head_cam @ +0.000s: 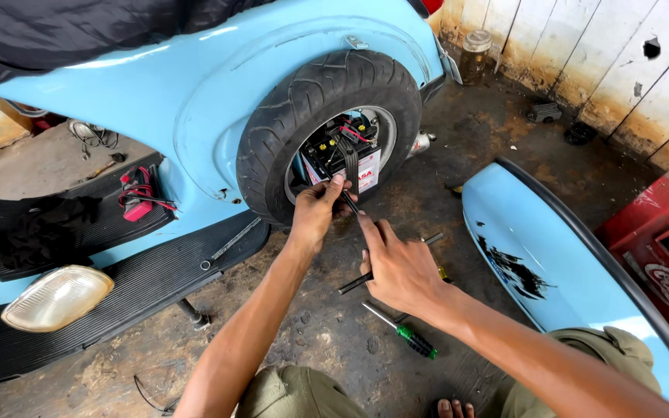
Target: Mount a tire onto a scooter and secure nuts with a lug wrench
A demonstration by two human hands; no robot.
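The pale blue scooter (pixel 195 85) fills the upper left, its spare wheel (pixel 327 128) mounted upright on the flank, and a detached blue side panel (pixel 551 263) lies on the concrete floor (pixel 334 333) to your right. Inside the wheel's hub sits a black battery (pixel 342 151) with a black strap (pixel 351 166) running down its front — long axis roughly vertical, tilting toward you at the bottom. Your left hand (pixel 315 213) is the nearer one: its fingers pinch the strap's lower end just below the battery. Your right hand (pixel 400 267) sits just beneath and to the right, fingers curled narrow on a thin dark tool (pixel 365 279) that slants down-left. A green-handled screwdriver (pixel 406 334) lies on the floor below — untouched.
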